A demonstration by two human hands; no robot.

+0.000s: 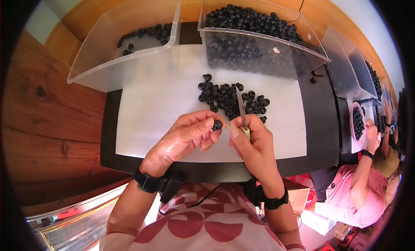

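Observation:
Between the thumb and fingers of my left hand (190,132) is a small round black part (217,125) with a ring-shaped opening. My right hand (257,145) grips a small knife (241,102) by its pale yellow-green handle, the narrow blade pointing away from me. The blade's far end passes over a loose pile of similar black parts (222,95) on a white sheet (151,121). Both hands hover over the sheet's near part, close together but apart, and the knife does not touch the part in my left hand.
A clear bin (263,56) heaped with black parts stands at the back, beside another clear bin (99,74) holding fewer. A dark table (322,125) lies under the sheet. On the right, people in pink (354,195) and tan work near a pink basin (353,141) of black parts.

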